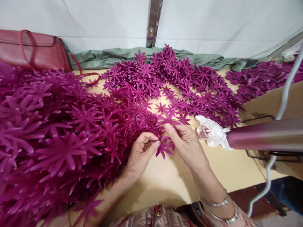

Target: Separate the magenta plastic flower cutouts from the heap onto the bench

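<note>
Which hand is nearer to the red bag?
The left hand: it is in front of the red bag and to its right; the right hand is farther right.

Bare tabletop left a passage between the left forearm and the right forearm, and another on the near side of the purple tube, which jutted in from the right. A large heap of purple flower pieces blocked the left; a second pile stood ahead.
</note>
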{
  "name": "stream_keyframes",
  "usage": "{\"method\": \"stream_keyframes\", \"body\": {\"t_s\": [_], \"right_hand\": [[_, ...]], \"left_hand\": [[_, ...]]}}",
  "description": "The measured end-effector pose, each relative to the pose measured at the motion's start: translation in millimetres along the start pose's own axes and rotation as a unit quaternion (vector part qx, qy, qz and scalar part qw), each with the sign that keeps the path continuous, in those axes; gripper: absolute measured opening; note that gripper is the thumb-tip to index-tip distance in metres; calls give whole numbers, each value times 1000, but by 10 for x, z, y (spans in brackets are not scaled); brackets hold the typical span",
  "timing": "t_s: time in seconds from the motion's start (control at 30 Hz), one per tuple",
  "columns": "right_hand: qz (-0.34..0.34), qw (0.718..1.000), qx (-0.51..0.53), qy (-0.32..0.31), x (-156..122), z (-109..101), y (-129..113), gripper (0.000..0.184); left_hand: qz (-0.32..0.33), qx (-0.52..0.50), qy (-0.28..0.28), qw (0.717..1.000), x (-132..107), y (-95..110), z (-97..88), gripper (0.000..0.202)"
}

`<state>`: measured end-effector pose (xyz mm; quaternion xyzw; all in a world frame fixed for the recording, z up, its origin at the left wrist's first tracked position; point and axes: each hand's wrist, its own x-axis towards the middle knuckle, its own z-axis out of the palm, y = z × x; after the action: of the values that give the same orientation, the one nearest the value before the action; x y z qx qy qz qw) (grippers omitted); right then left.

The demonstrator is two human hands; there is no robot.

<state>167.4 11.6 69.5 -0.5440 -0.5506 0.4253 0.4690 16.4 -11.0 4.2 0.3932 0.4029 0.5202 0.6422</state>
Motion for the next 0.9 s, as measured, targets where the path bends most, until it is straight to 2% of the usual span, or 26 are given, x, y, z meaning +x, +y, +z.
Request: {"method": "stream_keyframes", "body": {"t_s": [0.07, 0.1, 0.2, 0.3, 0.37, 0.47, 0.6, 0.7, 0.77, 0.83, 0.9], "right_hand": [[-11, 1000, -16, -9, 20, 12, -18, 27], [-10, 1000, -24, -3, 22, 9, -19, 28], [-4, 999, -37, 3, 4, -18, -13, 43], [-32, 997, -37, -61, -29, -45, -24, 48], [-46, 993, -39, -102, -47, -60, -34, 47], [-47, 993, -65, -91, -75, -103, -20, 41], [-46, 993, -108, -2, -142, -187, 65, 28], [-36, 996, -61, 53, -201, -201, 111, 24], [-36, 994, -10, 98, -224, -173, 100, 25], [-66, 989, 9, 135, -226, -134, 55, 23], [-108, 991, -13, 84, -205, -100, -5, 25]], "left_hand": [[2, 30, -20, 999, -10, 21, 3, 12], [-2, 44, -31, 999, -17, 34, 9, 13], [-6, 76, -92, 993, -50, 73, 43, 17], [26, 123, -168, 978, -81, 98, 78, 14], [43, 145, -192, 970, -89, 104, 87, 13], [19, 112, -170, 979, -76, 92, 77, 13], [-31, 34, -73, 996, -37, 61, 56, 19], [-37, -10, -19, 999, -18, 48, 59, 25], [-42, -19, -9, 999, -13, 47, 69, 26], [-47, -21, -13, 999, -13, 50, 83, 27], [-51, -36, -28, 998, -13, 55, 99, 30]]}}
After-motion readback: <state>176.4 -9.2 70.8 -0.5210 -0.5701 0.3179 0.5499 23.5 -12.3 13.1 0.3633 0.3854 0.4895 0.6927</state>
